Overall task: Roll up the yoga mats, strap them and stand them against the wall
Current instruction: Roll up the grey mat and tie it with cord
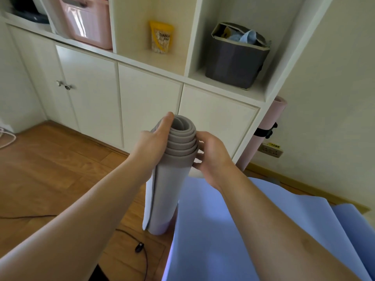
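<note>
- Both hands are holding the top end of the rolled grey mat (172,191), which is standing upright between them.
- Left hand (156,142) is lying along the left side of the roll, with the fingers pointing up and one fingertip reaching the top rim; the fingers are almost straight, pressing on the mat.
- Right hand (211,157) is curling around the right side of the roll, just under the spiral end, so this grip is grasping the mat.
- Seen from above, the spiral layers of the roll are showing, and a loose outer edge is hanging down the left side.
- The lower end of the roll is near the wooden floor (60,163), just beside an unrolled blue mat (223,230) that is spreading to the right.
- A pink rolled mat (272,118) is standing against the wall behind the white cabinet (142,94), with a black strap (265,131) around it.
- On the shelf, a dark fabric bin (233,61) is holding some light blue cloth and paper things; I cannot tell more.
- A pink plastic box (89,23) is sitting in the left compartment; its contents are not clear.
- A yellow pouch (161,37) is standing alone in the middle compartment.
- A black cable (140,248) is lying on the floor.
</note>
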Demonstrator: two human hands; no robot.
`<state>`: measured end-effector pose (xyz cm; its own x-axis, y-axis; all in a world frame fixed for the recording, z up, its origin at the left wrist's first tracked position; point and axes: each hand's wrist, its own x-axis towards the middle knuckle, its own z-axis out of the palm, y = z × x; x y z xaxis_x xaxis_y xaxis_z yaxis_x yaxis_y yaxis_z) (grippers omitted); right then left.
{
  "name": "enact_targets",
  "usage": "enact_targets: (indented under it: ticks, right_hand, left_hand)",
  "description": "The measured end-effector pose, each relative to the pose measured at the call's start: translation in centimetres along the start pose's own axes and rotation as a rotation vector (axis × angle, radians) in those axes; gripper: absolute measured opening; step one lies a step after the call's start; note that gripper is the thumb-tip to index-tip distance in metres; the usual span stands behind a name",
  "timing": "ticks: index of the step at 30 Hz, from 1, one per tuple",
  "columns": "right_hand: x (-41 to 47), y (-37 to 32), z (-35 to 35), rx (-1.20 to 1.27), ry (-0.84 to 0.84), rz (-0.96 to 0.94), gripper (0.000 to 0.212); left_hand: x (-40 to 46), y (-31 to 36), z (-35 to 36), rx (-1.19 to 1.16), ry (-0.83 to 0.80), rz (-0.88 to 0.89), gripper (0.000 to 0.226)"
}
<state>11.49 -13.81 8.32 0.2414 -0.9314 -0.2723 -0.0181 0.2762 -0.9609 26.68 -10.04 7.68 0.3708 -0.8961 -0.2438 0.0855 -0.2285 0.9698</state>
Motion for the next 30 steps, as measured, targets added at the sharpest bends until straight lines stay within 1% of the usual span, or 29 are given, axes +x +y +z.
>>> enact_targets:
  ticks: [2,4,6,7,9,12,13,14,16,18,22,25,27,28,29,30]
  right_hand:
    - [0.3,-0.5,0.5,-0.035,-0.021,0.002,0.035]
    - [0.3,-1.0,0.9,-0.075,-0.059,-0.004,0.048]
    - [0.8,-1.1,1.3,-0.135,-0.039,0.006,0.063]
    - [1.0,-1.0,1.5,-0.144,-0.016,0.009,0.065]
    - [1.3,-1.1,1.6,-0.143,0.011,-0.001,0.055]
    - [1.6,-1.4,1.5,-0.115,0.015,0.012,0.031]
    - [1.7,-1.4,1.4,-0.111,0.022,0.015,0.029]
    - [1.9,-1.3,1.3,-0.111,0.036,0.011,0.031]
    - [2.6,-0.8,1.1,-0.095,0.076,0.006,0.046]
    - [2.9,-0.5,1.0,-0.092,0.091,0.006,0.051]
    - [3.3,-0.1,0.8,-0.07,0.113,0.001,0.043]
    - [3.5,0.2,0.7,-0.029,0.122,-0.009,0.034]
    - [3.8,0.5,0.8,-0.021,0.127,-0.057,0.027]
    - [4.0,0.4,0.9,-0.056,0.146,-0.096,0.025]
    - [4.3,0.2,1.0,-0.148,0.171,-0.15,0.027]
    - [4.6,-0.1,1.1,-0.298,0.193,-0.215,0.034]
  left_hand:
    - [0.2,0.2,0.5,0.026,0.015,0.022,0.068]
    - [0.4,0.2,0.6,0.036,0.019,0.033,0.07]
    - [0.6,0.1,0.6,0.05,0.018,0.025,0.069]
    - [0.7,0.2,0.5,0.051,0.02,0.033,0.066]
    - [0.9,0.5,0.4,0.063,0.026,0.038,0.061]
    - [1.3,0.8,0.0,0.077,0.036,0.026,0.061]
    - [1.4,0.8,-0.1,0.08,0.037,0.027,0.061]
    - [1.6,0.8,0.0,0.082,0.039,0.023,0.059]
    - [1.9,0.8,0.2,0.087,0.041,0.023,0.053]
    - [2.3,0.7,0.6,0.078,0.048,0.033,0.045]
    - [3.0,0.3,1.0,0.065,0.088,0.075,0.032]
    - [3.4,-0.1,1.4,0.061,0.122,0.113,0.027]
    - [3.8,-0.4,1.7,0.056,0.127,0.141,0.025]
    - [3.9,-0.4,1.9,0.062,0.125,0.156,0.024]
    - [3.9,-0.4,2.1,0.072,0.125,0.172,0.023]
    - [4.1,-0.3,2.4,0.083,0.125,0.187,0.022]
